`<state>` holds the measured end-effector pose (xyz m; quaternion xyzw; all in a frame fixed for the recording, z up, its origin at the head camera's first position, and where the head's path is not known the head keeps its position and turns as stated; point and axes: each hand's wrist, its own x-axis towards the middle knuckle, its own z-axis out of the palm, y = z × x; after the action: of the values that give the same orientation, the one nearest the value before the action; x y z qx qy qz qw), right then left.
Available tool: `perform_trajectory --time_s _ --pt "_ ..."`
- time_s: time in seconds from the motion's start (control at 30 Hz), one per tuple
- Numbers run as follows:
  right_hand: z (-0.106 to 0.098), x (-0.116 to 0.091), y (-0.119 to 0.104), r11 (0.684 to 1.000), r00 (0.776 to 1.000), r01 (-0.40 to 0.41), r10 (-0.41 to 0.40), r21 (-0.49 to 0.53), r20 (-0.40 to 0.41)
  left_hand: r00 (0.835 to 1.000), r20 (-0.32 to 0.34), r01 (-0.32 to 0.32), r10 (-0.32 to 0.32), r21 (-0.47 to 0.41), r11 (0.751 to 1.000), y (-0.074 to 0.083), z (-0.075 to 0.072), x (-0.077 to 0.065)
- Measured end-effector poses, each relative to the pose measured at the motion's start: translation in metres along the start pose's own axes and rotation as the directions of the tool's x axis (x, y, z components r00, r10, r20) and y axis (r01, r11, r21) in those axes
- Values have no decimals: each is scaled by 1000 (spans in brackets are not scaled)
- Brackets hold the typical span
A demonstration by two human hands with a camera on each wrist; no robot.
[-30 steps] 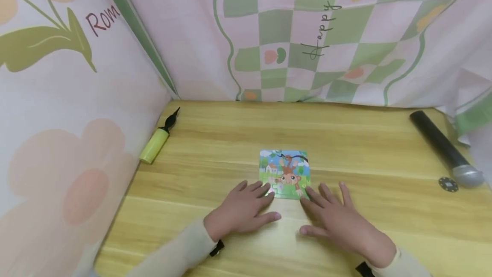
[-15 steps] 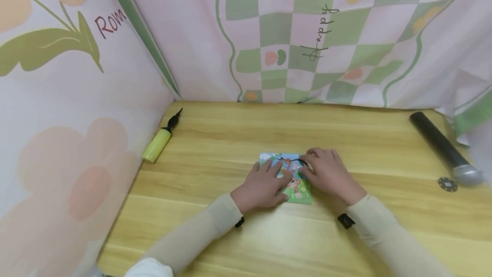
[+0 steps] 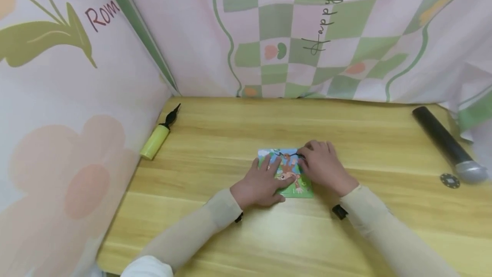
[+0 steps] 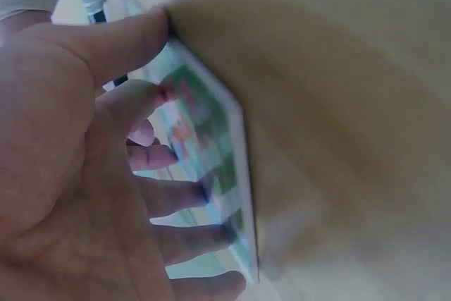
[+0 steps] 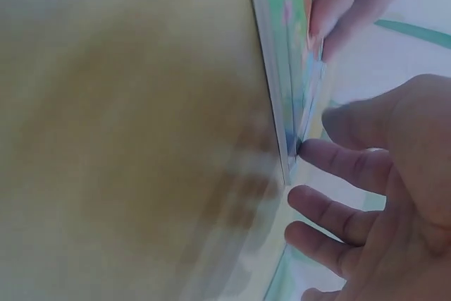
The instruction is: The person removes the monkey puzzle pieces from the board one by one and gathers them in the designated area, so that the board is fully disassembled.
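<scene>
Resting splayed on the monkey puzzle (image 3: 288,167), left hand (image 3: 258,185); touching it, loosely relaxed, right hand (image 3: 324,167)

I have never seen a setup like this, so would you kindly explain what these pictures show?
There is no robot here, only a person at work bare-handed. The wide picture comes from a camera worn on the head, looking forward and down; the two close-ups come from cameras on the left and right wrists. On the wooden table lie a monkey picture puzzle, a yellow-and-black pump-like tool, a microphone and a small dark disc. The left hand rests with fingers spread on the puzzle, and the right hand touches its far right corner. Neither hand visibly lifts it.
</scene>
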<state>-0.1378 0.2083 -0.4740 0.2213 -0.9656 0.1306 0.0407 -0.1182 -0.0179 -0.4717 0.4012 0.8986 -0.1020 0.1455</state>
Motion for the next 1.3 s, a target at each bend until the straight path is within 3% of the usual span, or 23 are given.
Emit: perform_trajectory --time_s 0.27,0.53,0.77,0.93,1.13,1.3 --pt "2 11 7 1000 999 3 -2 29 -37 999 43 26 -26 3 1000 5 -4 5" --pt "-1 11 5 989 998 -63 62 137 9 999 35 41 -41 12 999 7 -10 10" --pt "0 10 6 990 999 -44 46 132 -18 999 19 37 -38 21 999 8 -9 10" --pt "-2 13 6 985 997 -79 80 154 0 999 23 40 -40 8 999 7 -8 10" --pt "-8 15 6 954 988 -152 145 256 47 998 31 45 -45 -5 999 5 -10 7" --pt "-6 16 6 907 985 -170 159 385 60 999 29 36 -36 -7 999 3 -9 5"
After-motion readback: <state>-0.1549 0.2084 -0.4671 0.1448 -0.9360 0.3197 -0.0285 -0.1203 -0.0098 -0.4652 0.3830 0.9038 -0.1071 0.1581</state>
